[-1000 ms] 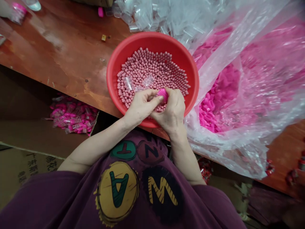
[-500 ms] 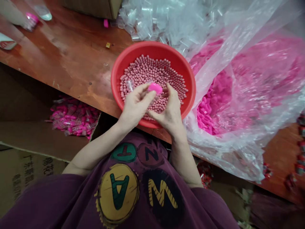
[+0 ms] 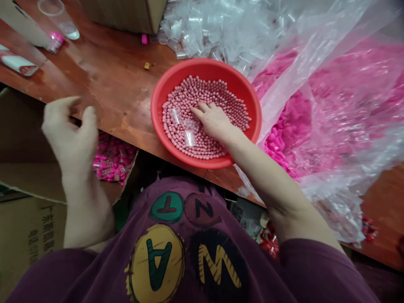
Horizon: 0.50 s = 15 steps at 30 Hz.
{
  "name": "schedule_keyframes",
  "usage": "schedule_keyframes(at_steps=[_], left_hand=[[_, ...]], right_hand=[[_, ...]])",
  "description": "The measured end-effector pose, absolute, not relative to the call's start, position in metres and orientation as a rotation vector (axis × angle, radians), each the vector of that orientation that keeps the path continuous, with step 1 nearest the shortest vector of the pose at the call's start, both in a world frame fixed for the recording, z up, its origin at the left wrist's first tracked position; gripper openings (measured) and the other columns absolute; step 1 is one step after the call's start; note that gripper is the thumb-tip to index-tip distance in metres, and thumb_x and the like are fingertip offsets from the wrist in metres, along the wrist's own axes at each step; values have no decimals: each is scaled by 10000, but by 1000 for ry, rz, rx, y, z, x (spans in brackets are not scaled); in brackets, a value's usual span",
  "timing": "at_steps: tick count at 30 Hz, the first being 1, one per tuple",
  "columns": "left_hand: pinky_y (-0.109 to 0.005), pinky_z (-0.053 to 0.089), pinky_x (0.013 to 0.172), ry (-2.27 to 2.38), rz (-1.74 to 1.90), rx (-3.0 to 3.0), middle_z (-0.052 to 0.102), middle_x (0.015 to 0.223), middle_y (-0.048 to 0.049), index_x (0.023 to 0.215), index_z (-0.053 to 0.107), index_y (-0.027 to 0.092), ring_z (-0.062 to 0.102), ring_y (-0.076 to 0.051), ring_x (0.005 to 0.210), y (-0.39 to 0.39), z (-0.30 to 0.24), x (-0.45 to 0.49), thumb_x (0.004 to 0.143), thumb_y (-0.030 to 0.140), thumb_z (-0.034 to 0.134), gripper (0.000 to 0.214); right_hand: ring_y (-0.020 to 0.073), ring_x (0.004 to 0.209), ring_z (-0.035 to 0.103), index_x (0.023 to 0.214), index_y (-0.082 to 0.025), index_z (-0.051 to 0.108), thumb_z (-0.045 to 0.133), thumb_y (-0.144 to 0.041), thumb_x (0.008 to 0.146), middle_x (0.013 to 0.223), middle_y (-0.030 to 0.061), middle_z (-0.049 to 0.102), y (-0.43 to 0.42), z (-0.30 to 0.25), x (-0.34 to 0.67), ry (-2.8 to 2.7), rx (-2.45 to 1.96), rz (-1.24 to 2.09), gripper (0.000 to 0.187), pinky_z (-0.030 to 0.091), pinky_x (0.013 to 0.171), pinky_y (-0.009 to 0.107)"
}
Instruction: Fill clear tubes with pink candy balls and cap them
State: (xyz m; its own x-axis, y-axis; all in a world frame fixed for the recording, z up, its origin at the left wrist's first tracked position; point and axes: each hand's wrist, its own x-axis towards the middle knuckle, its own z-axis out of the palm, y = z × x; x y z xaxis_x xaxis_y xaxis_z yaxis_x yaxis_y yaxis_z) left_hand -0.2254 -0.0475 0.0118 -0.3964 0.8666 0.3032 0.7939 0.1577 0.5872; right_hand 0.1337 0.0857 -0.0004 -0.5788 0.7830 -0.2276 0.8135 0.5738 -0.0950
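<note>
My left hand (image 3: 71, 132) is raised at the left, over the edge of an open cardboard box. Its thumb and fingers are apart with nothing between them. Below and beside it, in the box, lies a heap of small clear tubes with bright pink caps (image 3: 113, 162). My right hand (image 3: 215, 120) reaches into a red plastic bowl (image 3: 158, 126) of pink beads (image 3: 230, 101). Its fingers are spread and touch the beads. Near its fingertips, small clear plastic tubes (image 3: 189, 138) lie on the beads.
Clear plastic tubes (image 3: 217, 25) are heaped behind the bowl. To the right, a clear plastic bag (image 3: 328, 185) holds pink pieces (image 3: 277, 143). A cardboard box (image 3: 123, 14), a plastic cup (image 3: 61, 21) and a tiny yellow piece (image 3: 147, 65) are on the wooden table (image 3: 110, 88).
The pink-capped piece held over the bowl has left my hands. My left hand swung left to the cardboard box and opened; my right hand lowered onto the beads.
</note>
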Motion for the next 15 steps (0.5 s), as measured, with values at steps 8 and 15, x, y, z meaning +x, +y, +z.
schedule_keyframes(at_steps=[8,15], left_hand=[[-461,534,1236,1477,793,2286,738,1456,-163,1321,742,131,686,-311,1385,23,44,-57,1034,125,586,327],[-352,596,988,1107,293,2041,815,1124,-121,1120,764,114,762,-270,1075,60,31,-13,1021,166,553,238]], right_hand=[[347,1046,743,1334,-111,642,552,-116,1003,1144,197,803,78,-4,156,2789,1716,-536,343,597,948,456],[298,1103,664,1076,-233,631,409,-114,1055,1173,138,717,37,-16,173,3048,1779,-324,253,597,1063,497]])
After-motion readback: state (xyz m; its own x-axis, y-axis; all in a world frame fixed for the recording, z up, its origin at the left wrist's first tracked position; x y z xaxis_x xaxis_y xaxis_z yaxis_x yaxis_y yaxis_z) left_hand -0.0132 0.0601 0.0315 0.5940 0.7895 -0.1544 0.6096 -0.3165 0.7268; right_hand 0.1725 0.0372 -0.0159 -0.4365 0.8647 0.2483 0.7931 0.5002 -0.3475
